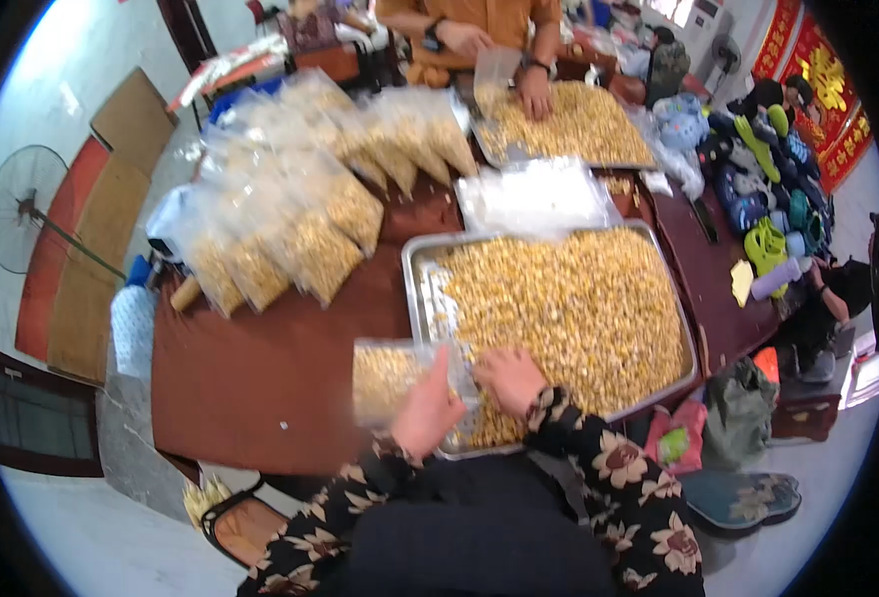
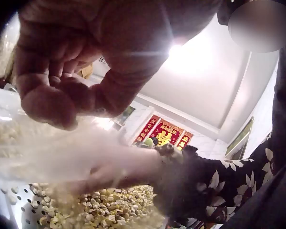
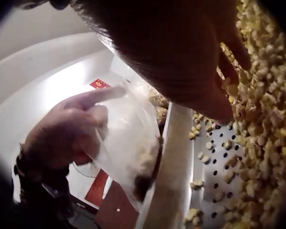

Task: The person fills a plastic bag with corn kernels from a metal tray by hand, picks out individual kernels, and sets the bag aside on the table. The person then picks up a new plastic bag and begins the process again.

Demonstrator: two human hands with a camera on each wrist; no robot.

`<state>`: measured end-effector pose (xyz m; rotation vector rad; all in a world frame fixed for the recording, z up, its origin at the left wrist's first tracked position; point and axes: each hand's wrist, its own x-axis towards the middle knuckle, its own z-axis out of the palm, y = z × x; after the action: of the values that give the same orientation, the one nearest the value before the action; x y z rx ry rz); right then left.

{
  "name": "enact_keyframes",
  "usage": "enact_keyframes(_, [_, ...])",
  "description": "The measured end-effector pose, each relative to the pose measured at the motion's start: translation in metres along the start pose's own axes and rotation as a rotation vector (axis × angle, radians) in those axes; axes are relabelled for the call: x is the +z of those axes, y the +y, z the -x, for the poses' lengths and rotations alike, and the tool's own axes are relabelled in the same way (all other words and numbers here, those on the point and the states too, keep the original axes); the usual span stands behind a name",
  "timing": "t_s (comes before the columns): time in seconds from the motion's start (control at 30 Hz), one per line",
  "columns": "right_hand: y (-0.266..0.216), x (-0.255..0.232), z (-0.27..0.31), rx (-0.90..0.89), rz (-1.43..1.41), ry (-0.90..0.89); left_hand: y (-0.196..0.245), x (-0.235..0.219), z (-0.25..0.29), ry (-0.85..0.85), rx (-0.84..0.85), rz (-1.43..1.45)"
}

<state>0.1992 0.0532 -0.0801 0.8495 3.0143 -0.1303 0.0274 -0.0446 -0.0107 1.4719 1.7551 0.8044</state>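
Observation:
My left hand [image 1: 426, 410] pinches the edge of a clear plastic bag [image 1: 382, 382] partly filled with yellowish kernels, beside the tray's near left corner. In the right wrist view, the bag [image 3: 126, 138] hangs from the left hand [image 3: 62, 131] with its index finger extended. My right hand [image 1: 509, 380] reaches into the loose corn kernels [image 1: 579, 308] in the metal tray [image 1: 416, 298]. The right wrist view has its fingertips [image 3: 218, 107] down among the kernels, the fingers a little spread, above the perforated tray floor [image 3: 217, 162].
Filled bags [image 1: 300, 219] stand at the back left of the brown-covered table [image 1: 260, 388]. A stack of plastic bags [image 1: 534, 197] lies behind the tray. Across the table, another person's hand [image 1: 535, 95] works in a second tray [image 1: 499, 157]. Shoes [image 1: 766, 244] crowd the right side.

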Motion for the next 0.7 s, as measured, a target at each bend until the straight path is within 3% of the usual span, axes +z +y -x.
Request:
enact_keyframes(0.13, [-0.009,-0.004,0.012,-0.062,-0.029,-0.044,-0.002,-0.001,-0.001,-0.003,0.013,-0.058])
enact_keyframes(0.2, [-0.015,-0.011,0.020,-0.142,-0.071,-0.209,0.001,-0.002,-0.001,-0.014,0.021,-0.027])
enact_keyframes(0.3, [-0.020,0.005,0.026,-0.183,-0.146,-0.153,-0.004,0.003,-0.002,0.001,0.043,-0.076])
enact_keyframes(0.47, [-0.017,0.035,0.022,0.065,-0.330,-0.246,-0.002,0.001,-0.001,-0.012,0.043,-0.041])
enact_keyframes(0.53, [0.000,0.043,0.024,0.170,-0.597,-0.065,-0.003,0.000,0.000,-0.011,0.047,-0.021])
enact_keyframes(0.57, [0.004,0.033,0.022,0.168,-0.598,-0.065,-0.004,0.001,0.000,-0.014,0.043,-0.015])
enact_keyframes(0.63, [0.018,0.005,0.015,0.381,-0.944,-0.269,-0.005,0.002,0.001,-0.021,0.036,-0.007])
enact_keyframes(0.67, [0.021,-0.013,0.012,0.387,-0.948,-0.276,-0.004,0.001,0.000,-0.019,0.039,-0.020])
enact_keyframes(0.7, [0.023,-0.033,0.010,0.488,-1.129,-0.328,-0.004,0.001,0.000,-0.022,0.037,-0.031])
